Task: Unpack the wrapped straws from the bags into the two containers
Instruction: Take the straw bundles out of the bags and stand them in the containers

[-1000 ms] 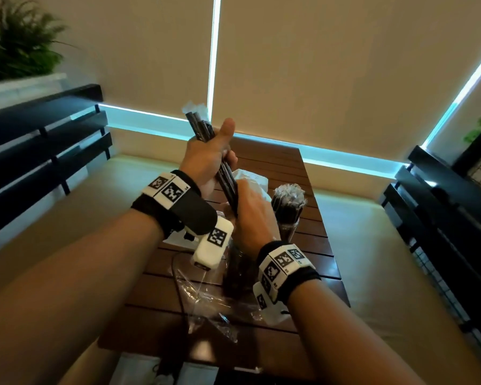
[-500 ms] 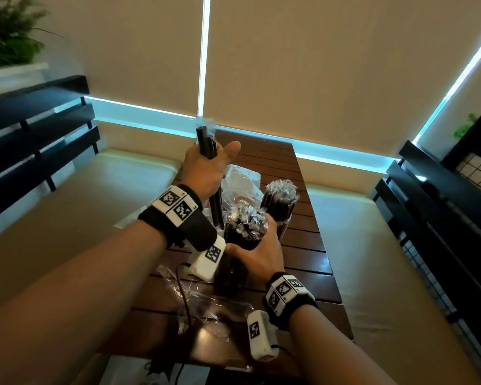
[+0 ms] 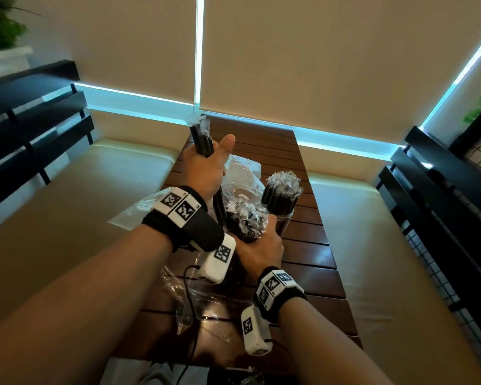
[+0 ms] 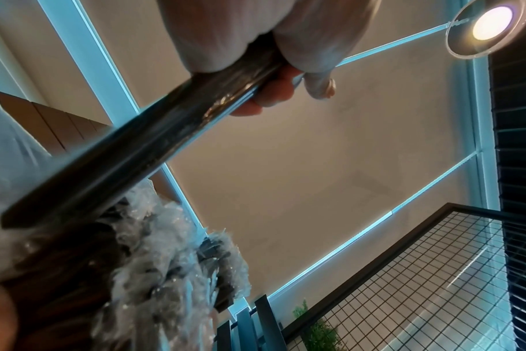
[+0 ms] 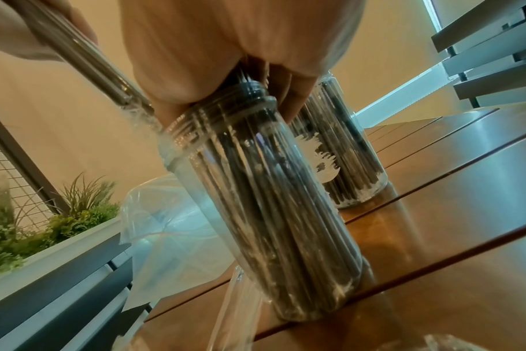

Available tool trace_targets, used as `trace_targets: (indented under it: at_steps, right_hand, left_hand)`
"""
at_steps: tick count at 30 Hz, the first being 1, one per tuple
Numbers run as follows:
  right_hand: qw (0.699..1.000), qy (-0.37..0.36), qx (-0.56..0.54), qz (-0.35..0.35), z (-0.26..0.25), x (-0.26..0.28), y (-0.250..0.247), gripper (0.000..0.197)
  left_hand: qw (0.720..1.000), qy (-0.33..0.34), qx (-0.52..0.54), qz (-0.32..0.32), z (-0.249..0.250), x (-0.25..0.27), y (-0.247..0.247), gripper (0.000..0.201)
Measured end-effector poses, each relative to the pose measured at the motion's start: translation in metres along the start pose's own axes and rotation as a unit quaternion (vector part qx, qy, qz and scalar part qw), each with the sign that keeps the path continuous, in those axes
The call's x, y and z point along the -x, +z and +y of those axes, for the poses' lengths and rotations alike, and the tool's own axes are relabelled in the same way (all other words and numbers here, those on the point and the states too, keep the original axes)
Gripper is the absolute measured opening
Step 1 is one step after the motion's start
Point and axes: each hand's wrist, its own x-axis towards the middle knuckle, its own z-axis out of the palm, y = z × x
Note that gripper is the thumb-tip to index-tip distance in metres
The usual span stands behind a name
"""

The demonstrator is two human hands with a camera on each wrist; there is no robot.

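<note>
My left hand (image 3: 206, 168) grips a small bundle of black wrapped straws (image 3: 202, 140), held upright with its lower end beside the near clear container (image 5: 274, 201). The same bundle of straws (image 4: 129, 152) crosses the left wrist view. My right hand (image 3: 261, 248) grips the bunch of straws (image 3: 246, 220) at the mouth of that near container, which leans on the wooden table (image 3: 311, 262). The far container (image 3: 282, 195) stands upright just behind, packed with straws; the right wrist view shows the far container (image 5: 354, 152) too.
Crumpled clear plastic bags lie on the table: one behind the containers (image 3: 243, 176), one at the left edge (image 3: 135, 215), one near me (image 3: 184, 295). Cream bench cushions (image 3: 81, 195) flank the narrow table. Black slatted backrests (image 3: 25, 118) stand at both sides.
My right hand let go of the raised bundle and dropped to grip the straws in the near container. My left hand turned its bundle upright and lowered it beside that container.
</note>
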Motion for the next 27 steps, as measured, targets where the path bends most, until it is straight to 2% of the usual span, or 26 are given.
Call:
trace_targets:
  at_steps: [7, 10, 14, 18, 21, 23, 27]
  right_hand:
    - [1.000, 0.000, 0.013, 0.012, -0.004, 0.002, 0.001, 0.063]
    - [1.000, 0.007, 0.022, 0.012, -0.005, 0.003, 0.002, 0.062]
    - [0.999, 0.015, 0.022, 0.022, -0.006, 0.003, 0.005, 0.066]
    - [0.999, 0.018, 0.027, 0.030, -0.008, 0.005, 0.009, 0.066]
    - [0.999, 0.021, 0.013, 0.022, -0.007, 0.007, 0.010, 0.067]
    - [1.000, 0.021, -0.012, 0.008, -0.005, 0.007, 0.009, 0.067]
    - [0.997, 0.015, -0.079, -0.006, 0.008, 0.008, 0.010, 0.073]
  left_hand:
    - [0.995, -0.041, 0.009, 0.092, -0.007, -0.013, 0.005, 0.038]
    - [0.992, -0.054, -0.022, 0.114, -0.007, -0.014, 0.001, 0.041]
    - [0.988, -0.030, -0.037, 0.146, 0.007, -0.020, -0.010, 0.038]
    - [0.990, -0.030, -0.039, 0.132, 0.010, -0.021, -0.008, 0.040]
    - [0.991, -0.056, -0.051, 0.113, 0.004, -0.010, 0.000, 0.053]
    - [0.991, -0.042, -0.065, 0.108, -0.006, -0.011, 0.002, 0.058]
    - [0.986, -0.086, -0.025, 0.143, -0.011, -0.012, 0.000, 0.064]
